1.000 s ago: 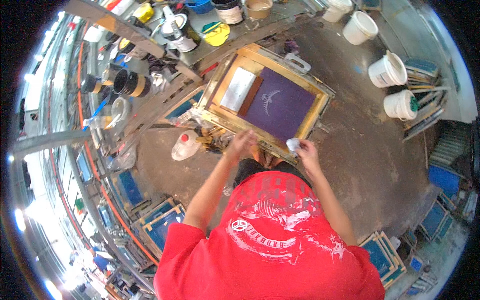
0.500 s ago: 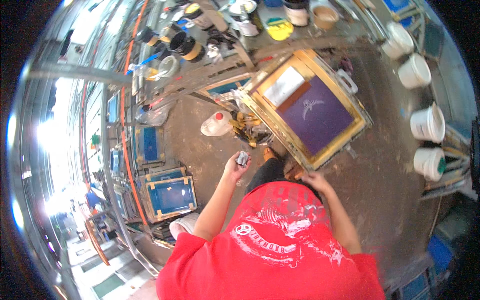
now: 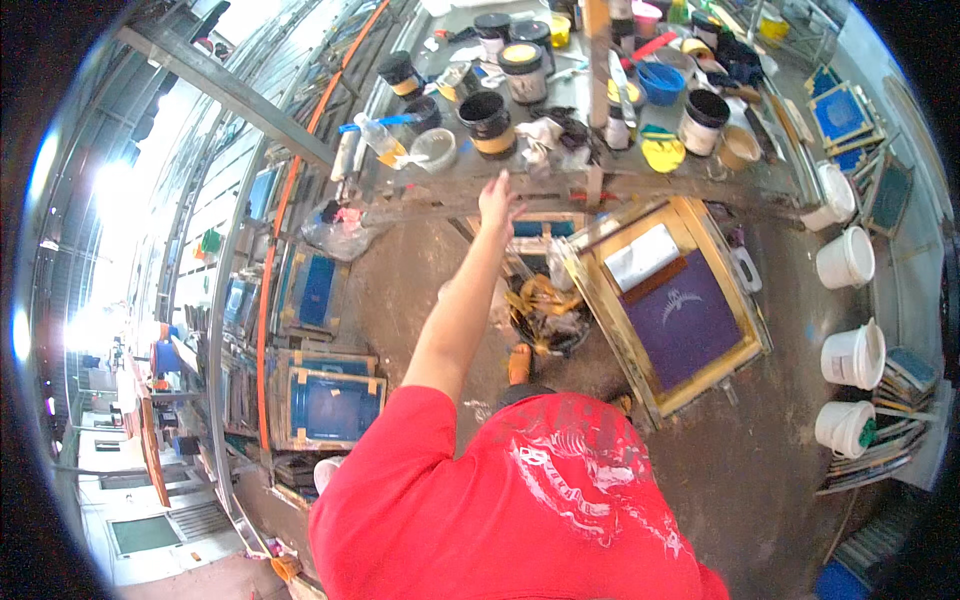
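My left hand (image 3: 499, 207) reaches forward at the near edge of the workbench (image 3: 440, 190), with its fingers apart and nothing visible in it. Just beyond it lies a crumpled whitish rag or paper (image 3: 541, 136) beside a dark crumpled cloth (image 3: 572, 128). An open black tub (image 3: 486, 125) stands behind the fingers, and a round translucent tub (image 3: 434, 150) is to their left. To the right, a wooden-framed printing screen (image 3: 690, 325) with a purple mesh leans at a tilt, a white sheet on its upper part. My right hand is out of sight behind my torso.
Paint tubs (image 3: 524, 75), a blue bowl (image 3: 661, 84) and a yellow-smeared lid (image 3: 663, 150) crowd the bench. A bin of yellowed waste (image 3: 548, 310) stands beside my foot. White buckets (image 3: 853, 354) line the right; blue screens (image 3: 335, 405) lean at the left.
My left hand has moved forward to the bench edge, and the small grey crumpled thing it held no longer shows in it. My right hand has left view from beside the screen. The view has shifted.
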### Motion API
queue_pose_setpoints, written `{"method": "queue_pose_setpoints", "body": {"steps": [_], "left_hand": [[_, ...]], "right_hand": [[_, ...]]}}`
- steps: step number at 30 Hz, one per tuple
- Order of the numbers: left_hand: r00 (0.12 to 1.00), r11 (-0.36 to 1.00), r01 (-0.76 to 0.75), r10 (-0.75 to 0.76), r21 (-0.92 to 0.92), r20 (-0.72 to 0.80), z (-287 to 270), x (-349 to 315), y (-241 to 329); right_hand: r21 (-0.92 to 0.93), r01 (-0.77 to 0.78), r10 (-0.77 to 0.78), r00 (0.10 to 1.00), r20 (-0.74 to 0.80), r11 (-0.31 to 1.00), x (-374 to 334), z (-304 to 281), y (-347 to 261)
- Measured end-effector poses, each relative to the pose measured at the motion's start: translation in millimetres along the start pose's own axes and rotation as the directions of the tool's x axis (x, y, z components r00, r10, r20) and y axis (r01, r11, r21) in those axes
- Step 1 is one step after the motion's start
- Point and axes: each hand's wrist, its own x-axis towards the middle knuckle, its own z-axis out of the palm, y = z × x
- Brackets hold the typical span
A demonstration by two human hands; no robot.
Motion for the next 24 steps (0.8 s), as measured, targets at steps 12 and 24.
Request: {"method": "queue_pose_setpoints", "body": {"steps": [12,24], "left_hand": [[0.606,0.328,-0.175,0.779,0.928,-0.162,-131,119,18],[0.671,0.551,-0.149,0.667,0.821,-0.325,-120,141,31]], "right_hand": [[-0.36,0.033,-0.08,0.99,-0.118,0.933,23,89,35],[-0.688,0.243,-0.406,0.91,-0.082,0.684,15,179,-185]]}}
